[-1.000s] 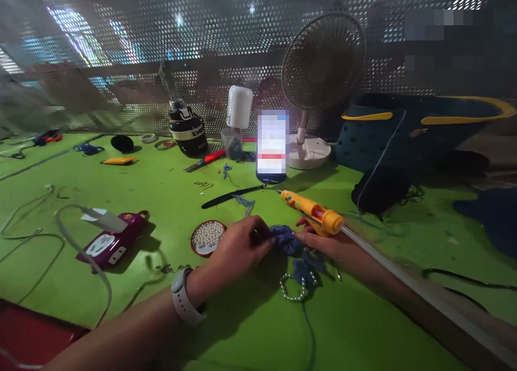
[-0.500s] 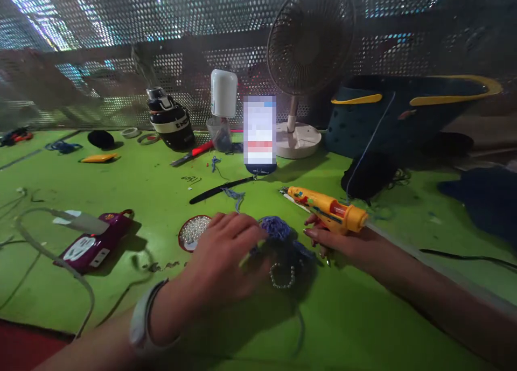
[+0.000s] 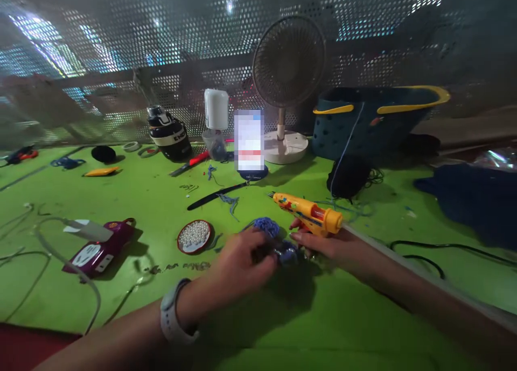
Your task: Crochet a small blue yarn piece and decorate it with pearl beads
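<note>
My right hand (image 3: 323, 244) is wrapped around a yellow glue gun (image 3: 305, 209), its nozzle pointing to the left. Beside it, the fingers of my left hand (image 3: 244, 258), slightly blurred, are closed on a blue-purple crocheted yarn piece (image 3: 287, 252) with something shiny on it. A round bunch of the same yarn (image 3: 266, 226) shows just behind my fingertips; whether the two are joined is hidden. Left of the hands lies a small red-rimmed dish (image 3: 195, 247) of white pearl beads (image 3: 196, 233).
A lit phone (image 3: 249, 142) stands before a fan (image 3: 286, 145). Behind are a bottle (image 3: 172, 139), a red cutter knife (image 3: 197, 159) and a dark blue basket (image 3: 351, 128). Dark yarn (image 3: 349, 177) lies at right, a purple power strip (image 3: 99, 250) with cables at left.
My left hand has moved right, away from the bead dish, and closed on the yarn piece. The bead loop that lay below is no longer visible. The glue gun stays in my right hand.
</note>
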{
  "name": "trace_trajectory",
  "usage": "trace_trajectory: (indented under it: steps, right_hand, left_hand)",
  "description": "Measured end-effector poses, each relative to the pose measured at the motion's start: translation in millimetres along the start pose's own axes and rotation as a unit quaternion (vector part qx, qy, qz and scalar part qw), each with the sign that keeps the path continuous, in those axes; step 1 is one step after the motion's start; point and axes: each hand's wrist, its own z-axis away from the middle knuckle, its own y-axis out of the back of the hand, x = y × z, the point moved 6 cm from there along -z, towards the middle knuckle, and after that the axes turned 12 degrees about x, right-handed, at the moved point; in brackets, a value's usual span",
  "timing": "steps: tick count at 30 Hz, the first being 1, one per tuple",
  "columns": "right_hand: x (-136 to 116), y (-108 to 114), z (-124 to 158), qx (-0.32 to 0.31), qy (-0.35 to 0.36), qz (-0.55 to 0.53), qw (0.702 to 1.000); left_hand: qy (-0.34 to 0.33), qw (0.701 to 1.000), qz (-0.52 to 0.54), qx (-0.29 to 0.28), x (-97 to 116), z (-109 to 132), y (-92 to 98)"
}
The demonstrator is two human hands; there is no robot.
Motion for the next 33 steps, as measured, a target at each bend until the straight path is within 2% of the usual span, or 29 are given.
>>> trace_trajectory:
  steps: [2,4,8,11,13,16,21,24,28,33]
  right_hand:
    - [-7.5,0.7,1.5,0.013,-0.001,-0.024,1.0]
    - [-15.0,2.2,3.4,0.034,-0.002,-0.043,0.999]
    - [-25.8,4.4,9.2,0.061,-0.002,-0.074,0.995]
    - [-29.4,-0.2,15.3,0.024,-0.014,-0.084,0.996]
    - [-30.4,-3.1,18.5,-0.001,-0.018,-0.084,0.996]
    - [-30.0,-1.8,18.7,-0.001,-0.005,-0.092,0.996]
    - [-24.1,2.2,15.7,-0.003,0.0,-0.112,0.994]
    - [-27.0,2.1,18.3,-0.008,0.001,-0.089,0.996]
    - [-34.2,-0.2,22.1,-0.014,0.008,-0.07,0.997]
    - [-23.6,0.9,16.5,-0.011,0.026,-0.04,0.999]
  left_hand:
    - [0.084,0.988,0.132,-0.002,-1.8,-4.3,4.8]
    - [0.143,0.961,0.235,-0.004,-0.9,-8.0,6.7]
    - [0.251,0.902,0.35,0.03,-4.7,-11.1,3.9]
    - [0.306,0.854,0.42,0.035,-9.3,-10.0,-4.2]
    - [0.309,0.843,0.44,0.033,-11.1,-9.8,-6.8]
    - [0.279,0.854,0.438,0.016,-10.9,-10.0,-5.9]
    - [0.152,0.928,0.338,0.025,-1.8,-10.3,7.3]
    - [0.09,0.954,0.284,0.042,4.4,-7.8,11.4]
    - [0.067,0.955,0.284,0.049,6.1,-6.3,8.3]
    - [0.101,0.927,0.357,0.055,2.4,-9.6,3.3]
